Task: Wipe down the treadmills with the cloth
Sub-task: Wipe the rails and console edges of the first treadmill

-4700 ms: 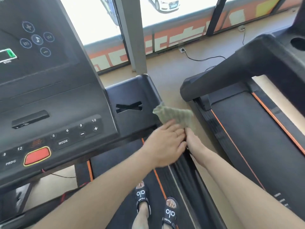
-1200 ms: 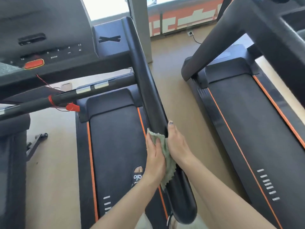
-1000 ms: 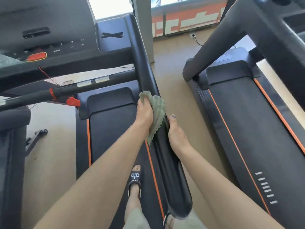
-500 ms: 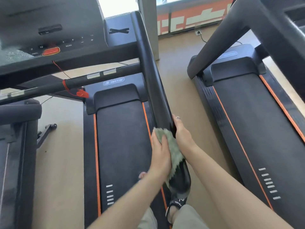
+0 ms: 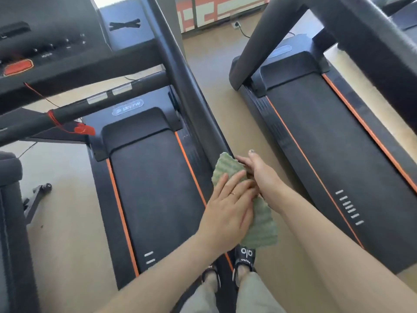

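A: Where is the cloth right now?

B: I see the green cloth (image 5: 259, 220) draped over the lower end of the black handrail (image 5: 191, 102) on the near treadmill (image 5: 155, 188), the one I stand on. Its top edge pokes up beside the rail and its lower part hangs down toward my sandals (image 5: 244, 256)

A: And the left hand?

B: My left hand (image 5: 228, 211) lies flat on the cloth, fingers (image 5: 234, 186) straight and together, pressing it against the rail. Nothing curled, so it is a relaxed, released palm, not a grasp. A thin ring (image 5: 233, 193) shows on one finger

A: The right hand?

B: My right hand (image 5: 259, 172) comes in from the other side of the rail, thumb up, touching the cloth's right edge. Its other fingers are tucked behind the cloth and the left hand, so I cannot tell whether they grasp the cloth or the rail or only rest there

A: What else is in view?

B: The console (image 5: 45, 41) with an orange stop button (image 5: 18, 67) at the upper left, and a red safety clip (image 5: 84, 129) on its cord hanging from the crossbar (image 5: 79, 107). A second treadmill (image 5: 327, 154) with orange belt trim stands to the right, apart from mine, with bare tan floor (image 5: 216, 71) between them. A wall socket (image 5: 235, 24) with a black cable sits at the far end of that strip
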Demonstrator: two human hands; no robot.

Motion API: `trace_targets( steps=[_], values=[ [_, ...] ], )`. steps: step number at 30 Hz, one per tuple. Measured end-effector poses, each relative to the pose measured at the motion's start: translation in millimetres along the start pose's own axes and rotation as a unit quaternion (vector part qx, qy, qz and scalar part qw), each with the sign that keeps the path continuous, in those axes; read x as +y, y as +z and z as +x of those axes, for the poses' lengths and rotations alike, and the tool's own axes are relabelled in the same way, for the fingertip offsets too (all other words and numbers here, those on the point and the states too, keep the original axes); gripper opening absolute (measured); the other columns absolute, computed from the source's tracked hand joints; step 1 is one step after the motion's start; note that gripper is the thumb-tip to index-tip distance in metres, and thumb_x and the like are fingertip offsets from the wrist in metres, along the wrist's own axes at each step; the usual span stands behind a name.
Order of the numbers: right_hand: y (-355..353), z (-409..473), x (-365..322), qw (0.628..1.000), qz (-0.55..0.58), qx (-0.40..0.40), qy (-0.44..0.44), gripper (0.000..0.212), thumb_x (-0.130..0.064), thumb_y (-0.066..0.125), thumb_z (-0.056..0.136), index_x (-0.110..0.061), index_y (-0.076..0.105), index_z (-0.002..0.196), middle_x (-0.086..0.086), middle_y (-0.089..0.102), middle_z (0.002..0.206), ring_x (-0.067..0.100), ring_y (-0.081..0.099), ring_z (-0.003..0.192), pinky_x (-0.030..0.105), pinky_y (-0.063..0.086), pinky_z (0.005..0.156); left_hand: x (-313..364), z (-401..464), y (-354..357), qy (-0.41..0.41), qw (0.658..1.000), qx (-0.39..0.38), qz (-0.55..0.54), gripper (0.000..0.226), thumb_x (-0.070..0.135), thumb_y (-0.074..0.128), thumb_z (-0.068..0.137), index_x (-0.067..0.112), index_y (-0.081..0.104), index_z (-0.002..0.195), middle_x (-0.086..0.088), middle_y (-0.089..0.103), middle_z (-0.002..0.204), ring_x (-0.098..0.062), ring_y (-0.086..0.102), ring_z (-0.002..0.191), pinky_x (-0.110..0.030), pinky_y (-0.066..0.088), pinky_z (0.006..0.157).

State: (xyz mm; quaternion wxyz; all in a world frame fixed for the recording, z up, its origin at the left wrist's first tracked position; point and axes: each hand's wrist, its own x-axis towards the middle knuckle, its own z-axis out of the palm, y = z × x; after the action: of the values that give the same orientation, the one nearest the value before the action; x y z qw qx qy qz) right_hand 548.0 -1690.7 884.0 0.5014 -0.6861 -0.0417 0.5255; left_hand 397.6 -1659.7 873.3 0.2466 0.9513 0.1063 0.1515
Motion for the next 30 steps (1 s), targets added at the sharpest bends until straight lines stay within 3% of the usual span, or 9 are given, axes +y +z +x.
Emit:
trace_targets(
  steps=[3, 7, 10, 14, 19, 24, 26, 29, 30],
  values=[
    [-4.6, -18.0, 20.2, 1.0, 0.005, 0.009, 0.019, 0.055, -0.043, 0.023, 0.107, -0.013, 0.068, 0.12, 0.006, 0.07, 0.118, 0.017, 0.063, 0.115, 0.036, 0.044, 0.108, -29.7, 30.3, -22.3, 0.117, 0.987, -0.075, 0.083, 0.028, 0.021, 0.046, 0.096, 0.013, 0.072, 0.103, -0.004, 0.069, 0.113, -0.027, 0.057, 0.123, -0.04, 0.031, 0.119],
    [-9.2, -31.4, 35.3, 0.998, 0.032, 0.029, 0.037, 0.048, -0.044, 0.019, 0.107, -0.028, 0.064, 0.112, -0.011, 0.071, 0.105, 0.006, 0.064, 0.099, 0.024, 0.048, 0.087, -56.2, 92.6, -37.6, 0.035, 0.985, -0.064, 0.154, 0.03, 0.022, 0.046, 0.091, 0.01, 0.07, 0.078, -0.005, 0.067, 0.083, -0.03, 0.062, 0.097, -0.039, 0.036, 0.112],
    [-11.9, -32.9, 43.0, 0.998, 0.047, 0.025, 0.045, 0.054, -0.047, 0.02, 0.107, -0.02, 0.067, 0.113, -0.001, 0.073, 0.111, 0.011, 0.066, 0.105, 0.031, 0.049, 0.098, -40.1, 77.4, -31.2, 0.001, 0.986, -0.037, 0.163, 0.032, 0.024, 0.044, 0.089, 0.011, 0.071, 0.079, -0.002, 0.066, 0.086, -0.026, 0.06, 0.106, -0.04, 0.028, 0.118],
    [-23.0, -44.7, 68.4, 0.992, 0.078, 0.001, 0.095, 0.057, -0.045, 0.021, 0.107, -0.019, 0.071, 0.098, -0.001, 0.077, 0.089, 0.011, 0.071, 0.088, 0.022, 0.055, 0.072, 19.6, 1.4, -5.3, 0.083, 0.989, -0.047, 0.114, 0.022, 0.019, 0.051, 0.093, 0.01, 0.071, 0.099, -0.004, 0.067, 0.105, -0.029, 0.058, 0.117, -0.044, 0.028, 0.119],
    [-29.3, -59.8, 80.6, 0.978, 0.163, -0.042, 0.122, 0.056, -0.044, 0.025, 0.106, -0.012, 0.069, 0.119, 0.015, 0.071, 0.115, 0.021, 0.071, 0.098, 0.03, 0.058, 0.078, 11.9, -12.5, 9.3, 0.168, 0.98, -0.033, 0.102, 0.023, 0.014, 0.055, 0.094, 0.009, 0.073, 0.108, -0.005, 0.068, 0.119, -0.03, 0.058, 0.123, -0.045, 0.034, 0.117],
    [-23.3, -62.2, 71.7, 0.986, 0.131, -0.057, 0.087, 0.052, -0.043, 0.024, 0.107, -0.014, 0.064, 0.125, 0.006, 0.071, 0.118, 0.012, 0.07, 0.101, 0.024, 0.054, 0.08, -18.0, 19.9, 11.0, -0.119, 0.988, 0.098, -0.017, 0.039, 0.02, 0.04, 0.102, 0.014, 0.061, 0.134, 0.002, 0.048, 0.15, -0.014, 0.025, 0.15, -0.045, 0.016, 0.125],
    [-15.2, -61.1, 59.6, 0.996, 0.056, -0.033, 0.056, 0.048, -0.045, 0.029, 0.106, -0.017, 0.063, 0.126, -0.001, 0.066, 0.126, 0.007, 0.065, 0.103, 0.02, 0.048, 0.088, -6.6, 22.3, 23.4, -0.268, 0.926, 0.179, -0.199, 0.047, 0.03, 0.037, 0.105, 0.018, 0.046, 0.15, 0.008, 0.034, 0.159, -0.009, 0.019, 0.152, -0.039, 0.013, 0.126],
    [-8.1, -58.1, 59.3, 0.996, 0.015, -0.013, 0.091, 0.063, -0.06, 0.031, 0.1, -0.014, 0.063, 0.128, 0.0, 0.063, 0.129, 0.016, 0.059, 0.116, 0.03, 0.041, 0.105, 40.1, 1.3, 38.2, -0.526, 0.596, 0.247, -0.554, 0.06, 0.063, 0.035, 0.102, 0.023, 0.053, 0.144, -0.001, 0.06, 0.142, -0.015, 0.058, 0.128, -0.041, 0.044, 0.113],
    [-6.9, -59.2, 61.0, 0.993, 0.021, -0.018, 0.111, 0.069, -0.067, 0.031, 0.096, -0.014, 0.066, 0.123, 0.005, 0.068, 0.123, 0.02, 0.064, 0.112, 0.034, 0.043, 0.106, 59.3, -11.0, 42.3, -0.567, 0.526, 0.227, -0.592, 0.061, 0.064, 0.034, 0.102, 0.022, 0.059, 0.138, -0.003, 0.067, 0.132, -0.018, 0.065, 0.119, -0.042, 0.05, 0.106]
  ],
)
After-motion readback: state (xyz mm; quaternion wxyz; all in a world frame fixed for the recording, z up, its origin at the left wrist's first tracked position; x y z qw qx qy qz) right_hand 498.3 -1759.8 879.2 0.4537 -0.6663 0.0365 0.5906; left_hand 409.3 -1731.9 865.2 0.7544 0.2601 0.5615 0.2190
